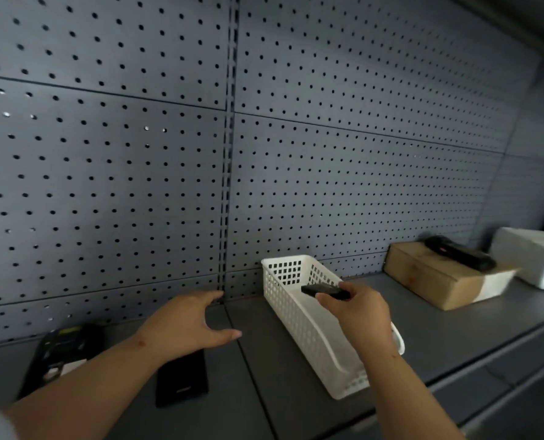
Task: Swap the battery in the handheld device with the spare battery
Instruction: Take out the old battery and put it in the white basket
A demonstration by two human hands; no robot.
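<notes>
My right hand (358, 312) pinches a flat black battery (324, 291) and holds it over the white plastic basket (291, 309) on the grey shelf. My left hand (188, 322) hovers open above the shelf, fingers spread, holding nothing. Under my left forearm lies a flat black rectangular piece (181, 381), face down on the shelf; I cannot tell whether it is a cover or a battery. At the far left the black handheld device (62, 354) lies on its front with its back opened and a white label showing inside.
A grey pegboard wall (327, 154) backs the shelf. To the right a brown cardboard box (432, 277) carries another black handheld device (461, 253), beside a white foam block (534, 258). The shelf's front edge (486, 376) runs along the lower right.
</notes>
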